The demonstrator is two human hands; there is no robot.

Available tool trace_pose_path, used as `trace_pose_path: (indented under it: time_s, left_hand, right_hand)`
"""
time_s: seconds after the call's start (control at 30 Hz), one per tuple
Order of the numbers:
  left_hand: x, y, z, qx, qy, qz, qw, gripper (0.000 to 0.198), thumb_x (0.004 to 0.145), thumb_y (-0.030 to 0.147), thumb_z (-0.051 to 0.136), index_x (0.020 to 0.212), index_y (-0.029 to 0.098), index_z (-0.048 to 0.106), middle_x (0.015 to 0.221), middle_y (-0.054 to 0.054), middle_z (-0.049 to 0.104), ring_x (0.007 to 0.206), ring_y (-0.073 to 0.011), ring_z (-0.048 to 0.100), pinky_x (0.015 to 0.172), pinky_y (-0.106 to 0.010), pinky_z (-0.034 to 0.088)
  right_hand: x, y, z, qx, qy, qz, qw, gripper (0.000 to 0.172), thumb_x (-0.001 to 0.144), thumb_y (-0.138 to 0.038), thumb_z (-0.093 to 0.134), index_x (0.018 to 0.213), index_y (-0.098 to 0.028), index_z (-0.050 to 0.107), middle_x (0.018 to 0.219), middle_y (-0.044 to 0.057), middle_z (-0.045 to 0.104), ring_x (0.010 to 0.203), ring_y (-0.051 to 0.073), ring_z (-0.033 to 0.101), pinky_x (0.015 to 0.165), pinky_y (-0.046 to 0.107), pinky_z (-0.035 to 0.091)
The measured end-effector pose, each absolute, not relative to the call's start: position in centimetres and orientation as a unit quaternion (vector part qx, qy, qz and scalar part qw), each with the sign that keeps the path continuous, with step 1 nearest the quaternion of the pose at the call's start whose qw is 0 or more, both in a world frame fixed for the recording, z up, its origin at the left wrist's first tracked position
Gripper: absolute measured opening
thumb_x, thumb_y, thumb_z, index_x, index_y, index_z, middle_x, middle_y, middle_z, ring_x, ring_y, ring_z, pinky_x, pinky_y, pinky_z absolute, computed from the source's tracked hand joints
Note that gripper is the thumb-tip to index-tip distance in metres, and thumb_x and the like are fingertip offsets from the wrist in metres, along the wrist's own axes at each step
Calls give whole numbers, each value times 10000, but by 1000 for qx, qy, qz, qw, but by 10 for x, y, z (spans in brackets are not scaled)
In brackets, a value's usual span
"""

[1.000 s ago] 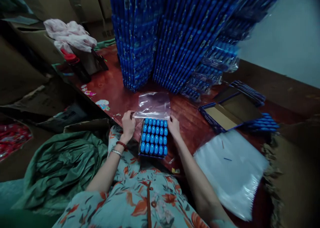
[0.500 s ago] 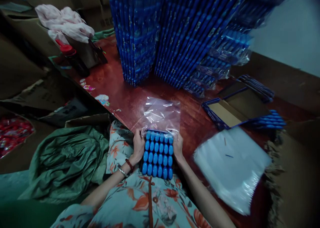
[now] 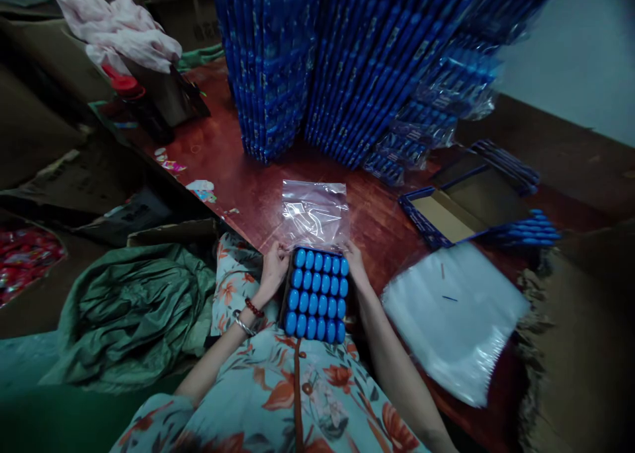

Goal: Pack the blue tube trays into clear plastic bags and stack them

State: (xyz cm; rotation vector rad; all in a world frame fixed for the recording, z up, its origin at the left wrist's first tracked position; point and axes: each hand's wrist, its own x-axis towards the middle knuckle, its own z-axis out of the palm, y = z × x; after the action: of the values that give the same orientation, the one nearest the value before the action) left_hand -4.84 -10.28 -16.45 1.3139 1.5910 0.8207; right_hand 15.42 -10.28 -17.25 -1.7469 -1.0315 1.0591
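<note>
A tray of glossy blue egg-shaped pieces (image 3: 317,294), set in several rows, rests against my lap with its far end at the bag's mouth. Pinched at its near left corner by my left hand (image 3: 276,268), a clear plastic bag (image 3: 315,208) extends away over the red table. My right hand (image 3: 354,260) has its fingers closed at the bag's near right corner, beside the tray. Some fingertips are hidden behind the bag and tray edge.
Tall stacks of blue packs (image 3: 347,76) stand ahead. On the right lie an open box (image 3: 446,215), a pile of clear bags (image 3: 456,321) and more blue pieces (image 3: 530,231). A red-capped bottle (image 3: 143,109) stands left; green cloth (image 3: 139,307) lies below it.
The bag has straightened and shifted slightly left and away from me. The tray's far row shows more plainly, less covered by the film. Both hands keep their grip.
</note>
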Motion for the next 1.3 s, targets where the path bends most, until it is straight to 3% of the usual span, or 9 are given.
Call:
trace_pose_path:
  time_s: [0.17, 0.3, 0.47, 0.53, 0.7, 0.83, 0.93, 1.1, 1.3]
  left_hand:
    - [-59, -99, -159, 579, 605, 281, 469, 93, 651, 116, 551, 666, 193, 500, 488, 63, 507, 497, -126, 511, 526, -223, 391]
    - [-63, -105, -158, 605, 594, 266, 459, 75, 694, 114, 527, 707, 182, 556, 610, 11, 610, 596, -153, 575, 601, -246, 426]
    - [-62, -119, -147, 628, 621, 238, 404, 146, 858, 211, 448, 834, 190, 591, 746, -59, 660, 727, -195, 622, 691, -281, 435]
    - [-61, -123, -142, 654, 631, 217, 357, 207, 908, 276, 409, 854, 190, 588, 776, -76, 661, 752, -202, 624, 702, -288, 431]
    - [-58, -120, -147, 668, 606, 279, 329, 190, 919, 290, 397, 844, 185, 536, 816, -54, 632, 753, -176, 593, 726, -287, 447]
    - [-54, -112, -158, 596, 596, 360, 399, 156, 871, 329, 489, 840, 179, 517, 762, -9, 604, 664, -139, 567, 648, -254, 451]
    - [-56, -111, -158, 591, 579, 387, 409, 159, 858, 329, 515, 820, 175, 526, 749, 0, 601, 664, -130, 565, 632, -235, 442]
    - [-72, -130, -143, 654, 518, 407, 372, 120, 878, 237, 488, 785, 185, 543, 735, 10, 588, 690, -123, 555, 664, -227, 446]
    - [-115, -184, -145, 780, 405, 351, 324, 196, 888, 93, 392, 905, 203, 554, 817, -21, 612, 771, -132, 586, 708, -240, 480]
  right_hand:
    - [153, -117, -170, -706, -403, 433, 389, 426, 719, -563, 436, 836, -181, 585, 826, 68, 678, 799, 221, 613, 720, 338, 491]
    - [150, -145, -157, -725, -427, 403, 360, 416, 769, -490, 444, 994, -161, 563, 951, 102, 673, 860, 231, 617, 781, 354, 475]
    - [152, -169, -116, -791, -544, 275, 48, 502, 889, -353, 371, 1325, -104, 377, 958, 167, 667, 891, 285, 636, 749, 381, 457]
    - [155, -170, -99, -783, -569, 253, 6, 555, 891, -339, 395, 1385, -104, 301, 1067, 187, 639, 945, 290, 630, 764, 374, 455]
    - [169, -149, -84, -766, -588, 190, 180, 611, 874, -479, 435, 1384, -157, 334, 1251, 164, 521, 1030, 267, 574, 817, 369, 450]
    - [172, -118, -101, -663, -611, 328, 281, 393, 834, -517, 478, 965, -174, 618, 833, 39, 609, 727, 178, 557, 668, 289, 433]
    - [167, -112, -111, -633, -596, 367, 330, 314, 844, -456, 476, 691, -188, 538, 619, -25, 500, 601, 135, 470, 569, 252, 367]
    - [157, -157, -110, -653, -600, 239, 396, 217, 901, -308, 448, 725, -199, 512, 680, -25, 514, 643, 124, 477, 615, 247, 380]
    - [159, -246, -129, -596, -694, 147, 375, 119, 897, -135, 458, 831, -207, 526, 736, 3, 531, 669, 131, 513, 617, 248, 441]
